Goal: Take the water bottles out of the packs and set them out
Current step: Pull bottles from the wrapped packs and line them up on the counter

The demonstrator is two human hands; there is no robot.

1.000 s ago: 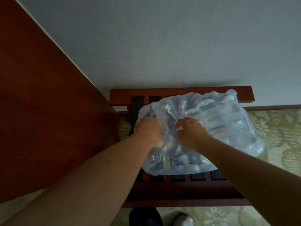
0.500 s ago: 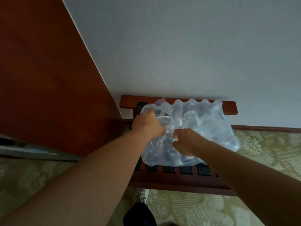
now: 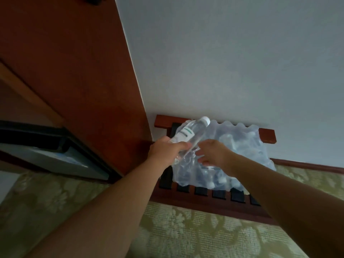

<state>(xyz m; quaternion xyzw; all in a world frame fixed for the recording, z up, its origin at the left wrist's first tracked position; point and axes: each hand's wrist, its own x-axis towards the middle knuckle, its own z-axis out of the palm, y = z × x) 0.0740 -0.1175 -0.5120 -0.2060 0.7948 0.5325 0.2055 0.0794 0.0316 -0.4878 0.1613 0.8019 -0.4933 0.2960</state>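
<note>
**Fig.** Bottle (image 3: 188, 135) held above the pack's (image 3: 242, 151) left edge, tilted, cap (image 3: 204, 120) toward the wall (image 3: 223, 53). The left hand (image 3: 167, 151) has its fingers curled round the lower body; the low grip prob. lets the neck swing free of the film. The right hand (image 3: 214, 153) holds nothing, fingers spread and relaxed over the pack's middle. Contact w/ the film cannot be told; it is prob. there to steady the wrap or reach the next bottle. The pack lies flat on a slatted rack (image 3: 204, 200) against the wall, w/ many bottles left inside, so the task looks early. Left of the rack: cabinet (image 3: 83, 71), fridge (image 3: 55, 155). Below: carpet (image 3: 186, 235).
</note>
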